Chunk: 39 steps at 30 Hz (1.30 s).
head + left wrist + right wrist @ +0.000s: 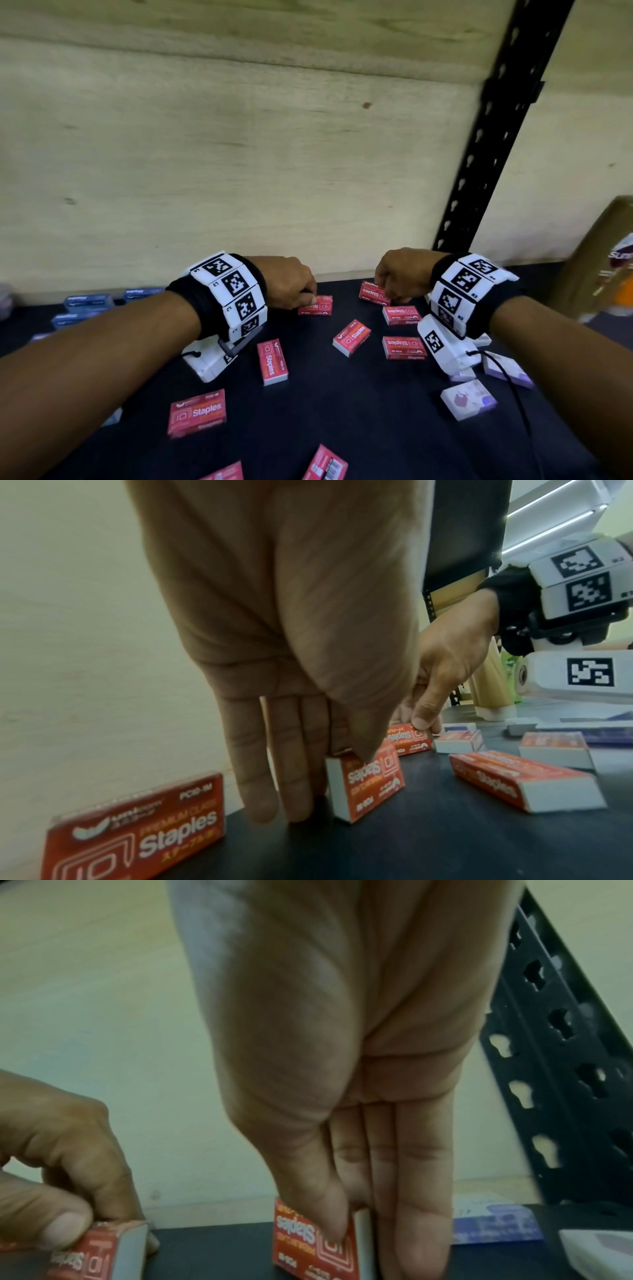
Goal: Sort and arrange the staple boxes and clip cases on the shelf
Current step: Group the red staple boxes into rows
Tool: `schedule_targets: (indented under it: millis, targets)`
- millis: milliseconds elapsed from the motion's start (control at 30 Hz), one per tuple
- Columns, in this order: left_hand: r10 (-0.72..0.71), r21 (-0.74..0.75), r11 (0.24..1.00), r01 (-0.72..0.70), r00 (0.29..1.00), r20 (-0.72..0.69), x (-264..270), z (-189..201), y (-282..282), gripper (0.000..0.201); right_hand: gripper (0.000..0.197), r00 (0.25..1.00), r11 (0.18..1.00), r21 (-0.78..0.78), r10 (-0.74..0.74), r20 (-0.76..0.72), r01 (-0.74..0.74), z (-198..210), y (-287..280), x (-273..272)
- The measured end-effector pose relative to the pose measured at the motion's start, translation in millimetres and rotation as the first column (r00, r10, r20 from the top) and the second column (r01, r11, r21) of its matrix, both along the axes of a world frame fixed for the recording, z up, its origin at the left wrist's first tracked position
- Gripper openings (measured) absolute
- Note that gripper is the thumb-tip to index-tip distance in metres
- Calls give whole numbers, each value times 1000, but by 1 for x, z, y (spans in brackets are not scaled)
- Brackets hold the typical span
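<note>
The step in hand looks like gathering the red staple boxes, one in each hand, to line them up along the back of the shelf [359,428]. To do it well, I judge each box should be pinched by its long sides, carried low and set square against the wall, red with red, so the row starts straight.

At far left a group of blue boxes [88,303] lies near the wall, well apart from the red ones. Next, the left hand [286,282] reaches to the back of the shelf and grasps a red staple box [317,305]: in the left wrist view the thumb lies on the printed face and the fingers [263,777] run down behind it, their tips touching the dark surface, the box tipped up on one edge. More loose red boxes [272,361] lie scattered in the middle, at odd angles and apart from one another.

Further right, the right hand [400,274] pinches a second red box [371,293] close to the wall, thumb on the face, fingers behind, the box likewise standing on edge. At far right pale clip cases [467,399] lie near the shelf's front, beside the black slotted upright [493,154], not yet sorted.
</note>
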State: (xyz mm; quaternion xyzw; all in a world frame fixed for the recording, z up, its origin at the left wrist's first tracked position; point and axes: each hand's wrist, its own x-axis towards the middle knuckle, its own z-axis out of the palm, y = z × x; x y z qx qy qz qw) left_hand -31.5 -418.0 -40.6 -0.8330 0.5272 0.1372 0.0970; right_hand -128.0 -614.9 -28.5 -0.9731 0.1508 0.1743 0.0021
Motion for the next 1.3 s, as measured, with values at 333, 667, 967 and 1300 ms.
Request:
schedule_targets:
  millis: [333, 667, 967, 1300]
  targets:
    - [10, -24, 1000, -10, 1000, 22, -2, 0, -3, 39, 30, 983, 992, 14, 120, 136, -123, 0, 9, 5]
    - [-79, -147, 987, 66, 994, -82, 0, 1, -8, 48, 38, 979, 997, 33, 65, 196, -73, -9, 6, 14]
    - [132, -325, 920, -219, 954, -269, 16, 3, 22, 22, 25, 977, 990, 76, 98, 191, -114, -19, 14, 27]
    - [312, -192, 924, -330, 943, -117, 33, 25, 97, 20, 29, 952, 954, 112, 258, 163, -278, -9, 60, 45]
